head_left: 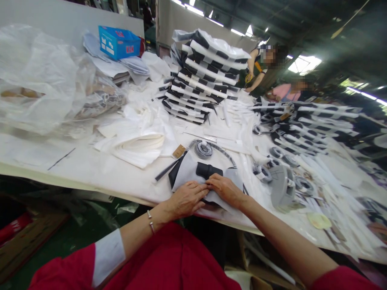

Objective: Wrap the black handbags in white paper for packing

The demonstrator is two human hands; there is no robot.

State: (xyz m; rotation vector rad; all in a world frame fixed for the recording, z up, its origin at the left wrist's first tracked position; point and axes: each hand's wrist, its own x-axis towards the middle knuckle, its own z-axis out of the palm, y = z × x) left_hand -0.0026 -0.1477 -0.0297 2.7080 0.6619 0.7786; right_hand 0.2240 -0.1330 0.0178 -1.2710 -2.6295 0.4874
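In front of me on the table lies a black bag (173, 177), partly covered by a light grey sheet (187, 165). A black band (208, 170) crosses the sheet near its middle. My left hand (189, 197) lies on the near part of the bag, its fingers stretched out to the right. My right hand (225, 189) has its fingers curled and pinched on the bag just below the black band; what exactly the fingertips grip is hidden. Both hands' fingertips meet. A brown tag (179, 151) and a coiled, wrapped strap (203, 149) lie just beyond the bag.
A tall stack of black bags with white wrapping (208, 76) stands at the back. More wrapped bags (305, 129) lie to the right, with a grey tape dispenser (282, 187). White sheets (136, 145), clear plastic (39, 80) and a blue box (119, 42) are left. Two people are beyond.
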